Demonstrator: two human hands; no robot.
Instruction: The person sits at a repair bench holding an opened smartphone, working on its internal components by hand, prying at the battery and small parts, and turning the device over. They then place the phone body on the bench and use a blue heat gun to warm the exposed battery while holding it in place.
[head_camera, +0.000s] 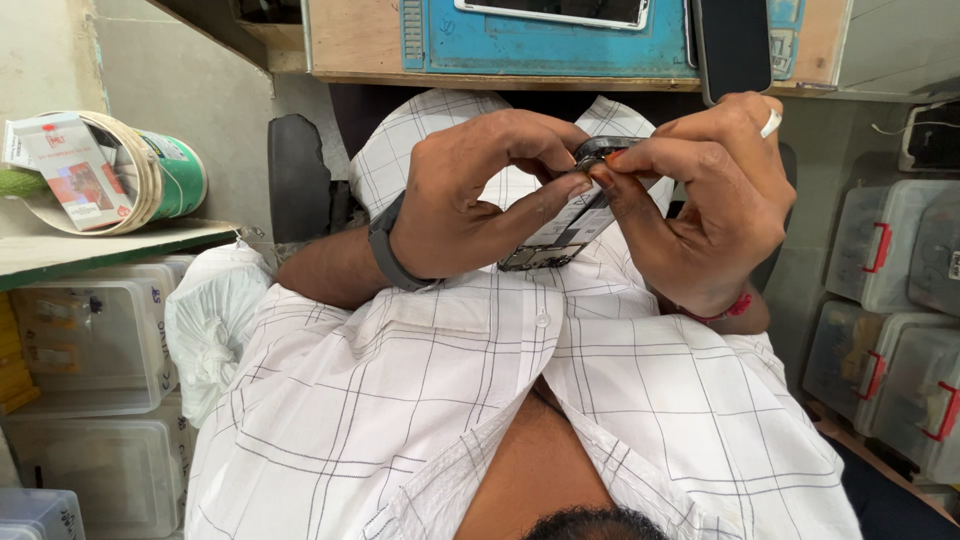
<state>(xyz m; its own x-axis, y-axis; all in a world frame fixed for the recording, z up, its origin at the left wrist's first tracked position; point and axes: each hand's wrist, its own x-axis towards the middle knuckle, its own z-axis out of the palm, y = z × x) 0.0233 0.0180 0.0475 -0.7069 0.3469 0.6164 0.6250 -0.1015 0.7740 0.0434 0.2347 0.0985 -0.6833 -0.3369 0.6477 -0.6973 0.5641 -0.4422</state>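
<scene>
Both hands hold a small dark phone (560, 235) with its back off and its inner parts showing, above my lap and my white checked shirt. My left hand (470, 190), a dark band on its wrist, grips the phone's left side with the thumb laid across it. My right hand (710, 200), with a white ring and a red wrist thread, pinches the phone's top end between fingertips. Most of the phone is hidden behind the fingers.
A wooden bench with a blue mat (540, 45) lies ahead, a light phone (560, 10) on it and a dark phone (732, 45) at its edge. Clear storage boxes (880, 250) stand at right, and more boxes (90, 340) at left. A white bag (210, 320) and a green tub (165, 175) sit at left.
</scene>
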